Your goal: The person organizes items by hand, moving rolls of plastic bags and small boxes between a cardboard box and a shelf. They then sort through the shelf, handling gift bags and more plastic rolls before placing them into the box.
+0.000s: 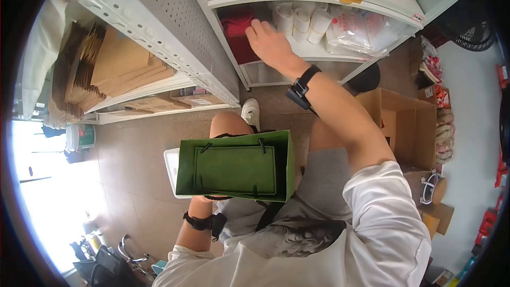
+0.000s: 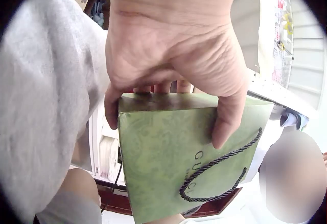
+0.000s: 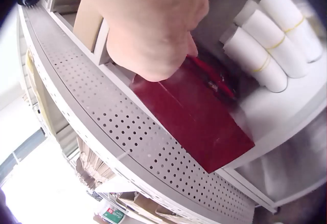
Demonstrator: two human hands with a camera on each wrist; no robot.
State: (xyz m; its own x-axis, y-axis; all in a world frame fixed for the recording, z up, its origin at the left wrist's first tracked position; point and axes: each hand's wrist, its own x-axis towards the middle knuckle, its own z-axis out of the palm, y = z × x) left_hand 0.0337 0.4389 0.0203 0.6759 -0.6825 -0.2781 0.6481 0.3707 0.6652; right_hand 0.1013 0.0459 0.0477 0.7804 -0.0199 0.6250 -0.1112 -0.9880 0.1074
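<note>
A green paper bag (image 1: 236,167) with black rope handles lies over the person's lap in the head view. The left hand (image 2: 176,55) grips it by one end, thumb on the printed face and fingers on the far side. Inside the white cabinet, the right hand (image 1: 268,45) is at a dark red box or bag (image 3: 194,114) with brighter red material (image 1: 237,24) at its top. In the right wrist view that hand (image 3: 153,29) covers one end of the red item; its fingers are mostly hidden, and whether they hold it is unclear.
White rolls (image 1: 301,21) and plastic-wrapped packs (image 1: 356,29) lie beside the red item. A perforated metal shelf side (image 1: 175,16) stands left of the cabinet, with flat cardboard (image 1: 125,61) on its shelves. An open carton (image 1: 406,127) is on the right.
</note>
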